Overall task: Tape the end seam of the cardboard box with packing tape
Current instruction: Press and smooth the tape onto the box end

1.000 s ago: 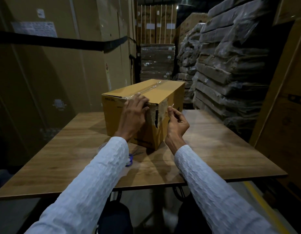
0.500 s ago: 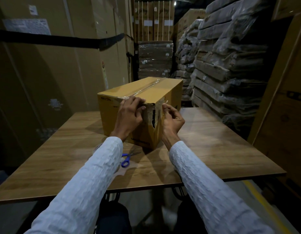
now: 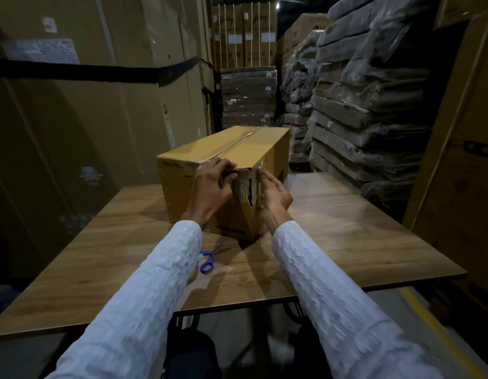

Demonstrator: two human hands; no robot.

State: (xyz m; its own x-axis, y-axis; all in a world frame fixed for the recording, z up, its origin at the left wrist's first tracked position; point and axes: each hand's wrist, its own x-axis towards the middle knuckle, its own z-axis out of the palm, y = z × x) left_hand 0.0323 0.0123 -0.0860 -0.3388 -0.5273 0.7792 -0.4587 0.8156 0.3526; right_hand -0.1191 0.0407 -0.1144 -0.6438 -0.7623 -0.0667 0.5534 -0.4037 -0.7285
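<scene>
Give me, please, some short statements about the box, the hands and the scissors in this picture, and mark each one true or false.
1. Both hands press on the near end of the cardboard box. True: left hand, right hand.
2. The scissors have red handles. False: they are blue.
3. The scissors lie on the table, near the left sleeve. True.
4. The right hand holds the scissors. False: it rests against the box.
5. Clear tape runs along the box top. True.
</scene>
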